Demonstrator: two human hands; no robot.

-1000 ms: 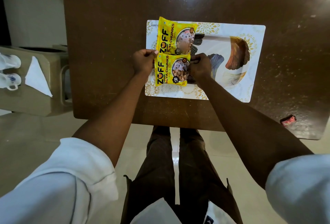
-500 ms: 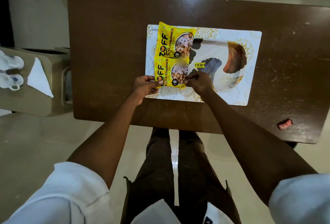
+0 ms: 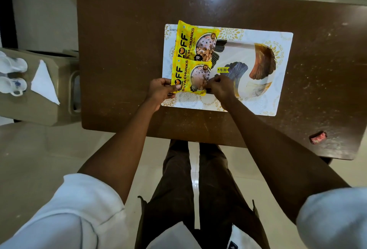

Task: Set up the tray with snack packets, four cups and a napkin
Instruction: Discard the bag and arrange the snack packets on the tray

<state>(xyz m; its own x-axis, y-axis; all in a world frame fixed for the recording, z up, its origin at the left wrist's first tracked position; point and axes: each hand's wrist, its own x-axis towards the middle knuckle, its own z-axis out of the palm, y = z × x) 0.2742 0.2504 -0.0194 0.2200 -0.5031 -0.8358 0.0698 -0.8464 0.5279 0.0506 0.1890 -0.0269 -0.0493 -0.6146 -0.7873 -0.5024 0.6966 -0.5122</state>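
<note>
— How many packets do you count?

— Two yellow ones, joined in a strip. The near packet (image 3: 189, 77) sits between the hands; the far packet (image 3: 195, 43) lies just beyond it, away from the person. Both rest on the left end of the tray (image 3: 278, 90).

— And the hands?

— Two, apart, one at each side of the near packet. The left hand (image 3: 159, 92) pinches its left edge, thumb on top. The right hand (image 3: 221, 88) is closed at its right edge, fingertips on the wrapper.

— One tray?

— One, white with gold and dark fan patterns, flat on the brown table (image 3: 123, 50). A yellow price sticker (image 3: 222, 69) shows just beyond the right hand.

— Cups?

— I can see two white cups (image 3: 12, 76) well off to the left of the left hand, on a low beige stand (image 3: 29, 108) beside the table. They are cut off by the edge of view, so I cannot tell if there are more.

— Napkin?

— One, white (image 3: 44, 82), folded to a triangle, on the same stand, between the cups and the left hand.

— Anything else?

— One small red wrapper (image 3: 318, 137) on the table, well to the right of the right hand, near the table's front edge.
</note>
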